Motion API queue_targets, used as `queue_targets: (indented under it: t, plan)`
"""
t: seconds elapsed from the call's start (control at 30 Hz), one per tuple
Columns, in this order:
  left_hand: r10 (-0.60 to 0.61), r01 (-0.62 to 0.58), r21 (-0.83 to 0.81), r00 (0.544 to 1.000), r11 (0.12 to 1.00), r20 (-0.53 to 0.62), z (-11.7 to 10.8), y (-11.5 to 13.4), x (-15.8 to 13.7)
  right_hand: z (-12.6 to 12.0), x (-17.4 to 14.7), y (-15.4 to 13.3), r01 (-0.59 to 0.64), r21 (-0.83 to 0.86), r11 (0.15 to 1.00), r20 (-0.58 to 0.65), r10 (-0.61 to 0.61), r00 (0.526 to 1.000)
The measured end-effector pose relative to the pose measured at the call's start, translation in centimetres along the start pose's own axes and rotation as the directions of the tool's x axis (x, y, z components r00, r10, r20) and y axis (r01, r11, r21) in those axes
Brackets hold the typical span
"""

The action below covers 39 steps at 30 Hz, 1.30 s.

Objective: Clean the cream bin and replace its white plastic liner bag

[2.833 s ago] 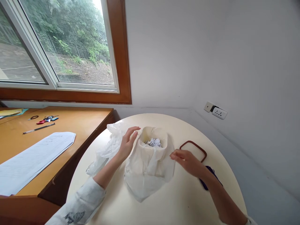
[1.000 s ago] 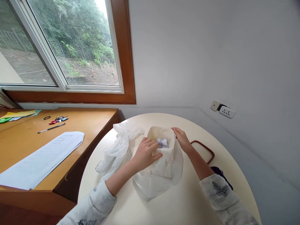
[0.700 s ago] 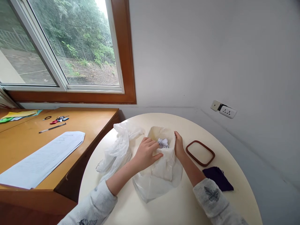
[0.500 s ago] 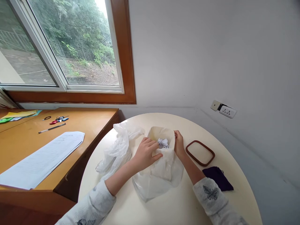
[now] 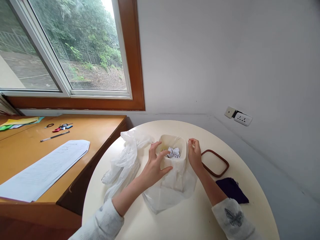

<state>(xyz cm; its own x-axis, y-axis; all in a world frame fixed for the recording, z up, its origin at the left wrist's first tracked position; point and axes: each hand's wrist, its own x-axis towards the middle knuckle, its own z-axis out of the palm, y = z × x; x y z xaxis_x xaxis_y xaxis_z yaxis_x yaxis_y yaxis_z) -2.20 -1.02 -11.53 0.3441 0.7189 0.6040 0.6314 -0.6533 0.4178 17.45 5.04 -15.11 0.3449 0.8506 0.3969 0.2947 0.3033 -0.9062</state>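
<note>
A small cream waste bin (image 5: pixel 183 146) stands on the round table, lined with a thin translucent plastic bag (image 5: pixel 162 200) that hangs over its rim and spreads across the tabletop in front. Crumpled white paper (image 5: pixel 173 152) lies inside the bin. My left hand (image 5: pixel 156 164) is open at the bin's near left side, fingers spread and partly covering the rim. Just right of the bin is my right hand (image 5: pixel 194 151), its fingers curled together. Whether a bit of the liner is between those fingertips cannot be made out.
Another crumpled white plastic bag (image 5: pixel 125 160) lies left of the bin. On the right are a brown rounded frame (image 5: pixel 215 163) and a dark purple cloth pouch (image 5: pixel 232 190). The wooden desk (image 5: pixel 100 133) at left holds paper sheets (image 5: pixel 50 170), a pen (image 5: pixel 55 136) and keys (image 5: pixel 62 127).
My left hand has drawn back slightly from the rim and its fingers have spread. My right hand has shifted a little right, off the bin's edge. The bin stays in place.
</note>
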Motion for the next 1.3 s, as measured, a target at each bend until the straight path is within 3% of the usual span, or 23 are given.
queue_targets:
  t: [0.07,0.13,0.2,0.3,0.43,0.57,0.97,1.07,1.2,1.3]
  plan:
    - [-0.11,0.106,-0.093,0.993,0.99,-0.043,0.2,-0.4,-0.6,-1.1,-1.4,-0.4,0.042,0.003,0.999,-0.048,-0.042,0.998]
    - [-0.209,0.192,-0.169,0.974,0.967,-0.087,0.5,-1.2,-1.3,-2.4,-2.8,-0.5,0.127,-0.016,0.992,-0.012,-0.127,0.992]
    - [-0.279,0.249,-0.21,0.952,0.945,-0.126,0.8,-2.2,-2.0,-3.5,-4.1,-0.4,0.245,-0.066,0.967,0.125,-0.235,0.964]
    - [-0.367,0.34,-0.213,0.925,0.916,-0.103,0.9,-3.2,-2.7,-4.6,-5.2,-0.2,0.408,-0.128,0.904,0.34,-0.346,0.874]
    - [-0.349,0.355,-0.166,0.935,0.92,0.063,0.4,-3.3,-3.0,-4.2,-5.7,-0.5,0.488,-0.153,0.86,0.45,-0.379,0.809]
    - [-0.274,0.284,-0.155,0.958,0.946,0.083,0.2,-3.2,-3.0,-3.4,-5.9,-0.4,0.531,-0.163,0.831,0.469,-0.408,0.783]
    - [-0.31,0.314,-0.046,0.947,0.948,0.08,0.3,-4.8,-3.5,-4.9,-5.3,0.9,0.564,-0.233,0.792,0.446,-0.429,0.786]
    - [-0.351,0.356,-0.003,0.925,0.935,0.148,-0.2,-4.9,-3.5,-5.3,-5.3,0.9,0.574,-0.233,0.785,0.455,-0.433,0.778]
    - [-0.404,0.415,0.035,0.858,0.909,0.317,-1.9,-4.3,-3.3,-6.2,-4.8,0.5,0.571,-0.191,0.799,0.433,-0.453,0.779]
    - [-0.402,0.424,-0.015,0.868,0.906,0.293,-3.4,-3.2,-2.8,-6.7,-4.1,-0.2,0.544,-0.184,0.819,0.329,-0.47,0.819]
